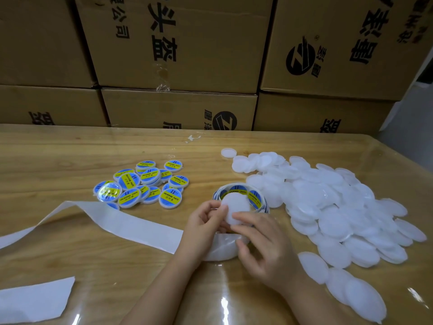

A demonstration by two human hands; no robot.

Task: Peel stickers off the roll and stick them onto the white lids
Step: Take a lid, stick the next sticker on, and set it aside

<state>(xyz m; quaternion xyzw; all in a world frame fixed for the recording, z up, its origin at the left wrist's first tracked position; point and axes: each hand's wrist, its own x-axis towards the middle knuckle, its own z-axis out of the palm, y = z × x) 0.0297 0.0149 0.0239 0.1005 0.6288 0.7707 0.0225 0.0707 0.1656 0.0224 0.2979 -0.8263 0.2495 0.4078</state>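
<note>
A bare white lid (235, 206) is held up above the sticker roll (255, 198). My left hand (203, 227) pinches its left edge and my right hand (264, 249) grips its lower right edge. The roll lies on the table just behind my hands, showing blue and yellow round stickers. A large heap of plain white lids (332, 207) spreads to the right. A pile of lids with stickers on them (145, 184) sits at the left centre. Whether a sticker is between my fingers is hidden.
An empty white backing strip (112, 221) trails from under my left hand across the wooden table (70, 158) to the left edge, with another piece (32, 301) at the lower left. Stacked cardboard boxes (182, 55) wall off the far side.
</note>
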